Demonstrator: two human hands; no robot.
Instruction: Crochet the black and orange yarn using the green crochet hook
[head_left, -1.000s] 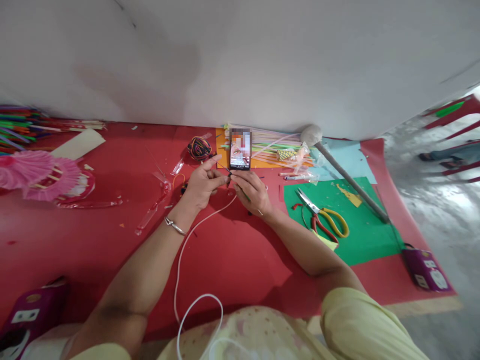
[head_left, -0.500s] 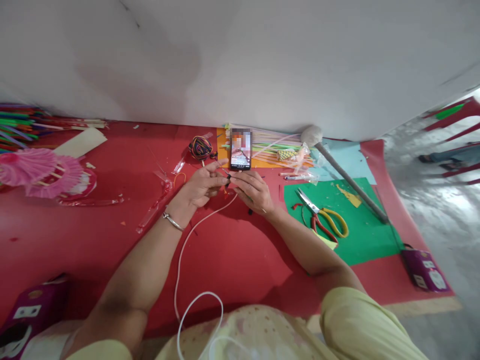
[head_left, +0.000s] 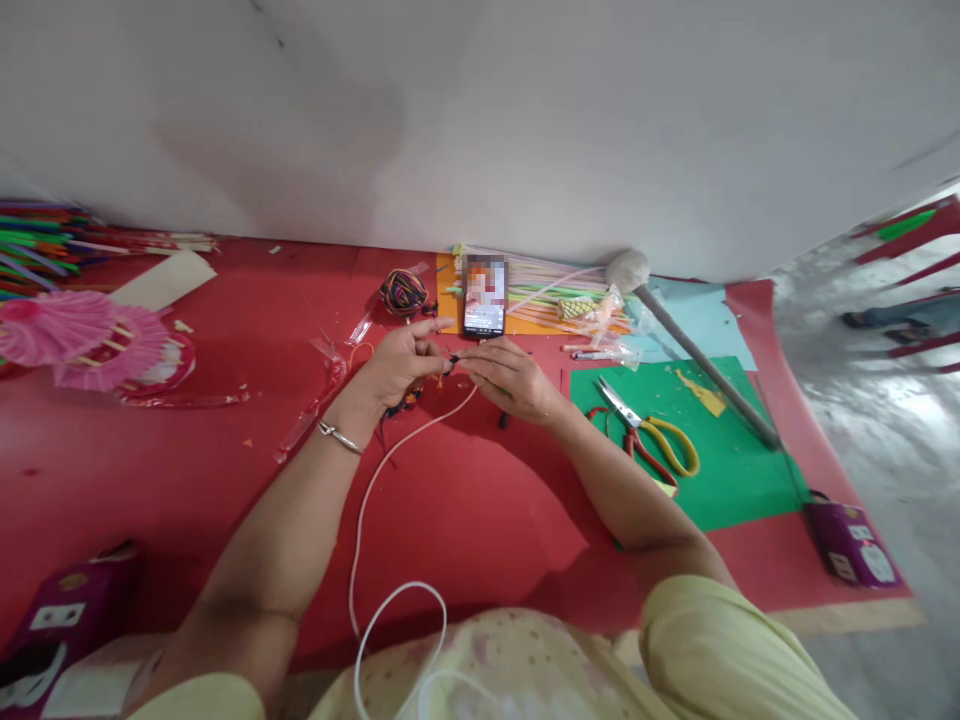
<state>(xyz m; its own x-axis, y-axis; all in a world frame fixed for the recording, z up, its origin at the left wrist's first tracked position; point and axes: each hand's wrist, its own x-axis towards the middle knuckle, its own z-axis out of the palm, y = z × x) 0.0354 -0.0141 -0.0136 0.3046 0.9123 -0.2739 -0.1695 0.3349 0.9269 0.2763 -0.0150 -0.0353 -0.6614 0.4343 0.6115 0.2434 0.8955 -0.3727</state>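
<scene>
Grey-white wall (head_left: 487,120) rises behind a bench (head_left: 480,520) with a red covering, seen from the head camera. Near the middle of the bench, the left hand (head_left: 401,368) pinches a short dark cord (head_left: 451,364) between thumb and fingers, and the right hand (head_left: 514,382), its fingers curled, grips the same cord from the other side, the fingertips of both almost meeting. Beneath the left hand lies a tangle of dark and orange thread (head_left: 409,402). Toward the back edge, a phone (head_left: 485,300) with a lit screen is just beyond the fingers, beside a ball of multicoloured yarn (head_left: 405,293) and slim pastel stems (head_left: 540,275). Pink pleated paper (head_left: 56,325) sits toward the back left corner. Right of the hands, scissors (head_left: 619,402) rest on a green sheet (head_left: 739,490), crossed at its far side by a grey rod with a rounded head (head_left: 705,365). One purple box (head_left: 847,542) occupies the front right corner. White cable (head_left: 362,520) curves from the hands to the front edge.
</scene>
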